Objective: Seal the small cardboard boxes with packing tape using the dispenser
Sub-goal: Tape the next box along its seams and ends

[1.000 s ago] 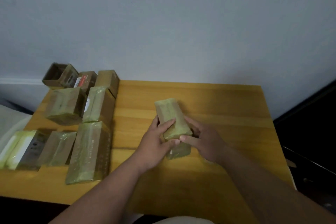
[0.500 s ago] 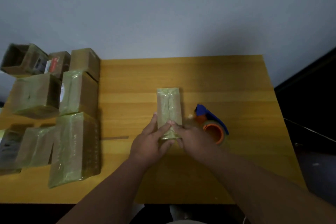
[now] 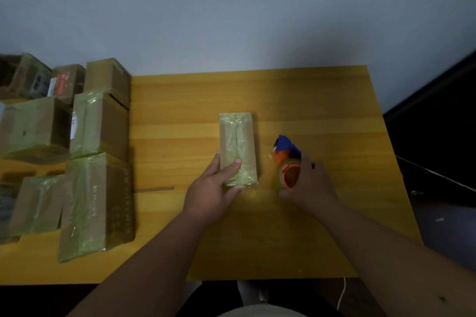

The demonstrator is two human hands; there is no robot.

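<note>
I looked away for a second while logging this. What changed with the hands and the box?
The right hand left the small box and moved right onto the tape dispenser. The left hand stayed holding the box's near end; the box stayed flat.

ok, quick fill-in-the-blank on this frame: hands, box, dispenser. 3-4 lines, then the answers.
1. The left hand holds the near end of the ____ in the middle of the table.
2. The right hand is on the ____, which lies to the box's right.
3. The dispenser's tape core is ____ in colour.
4. The other boxes sit along the table's ____ side.

Answers: box; dispenser; orange; left
</note>
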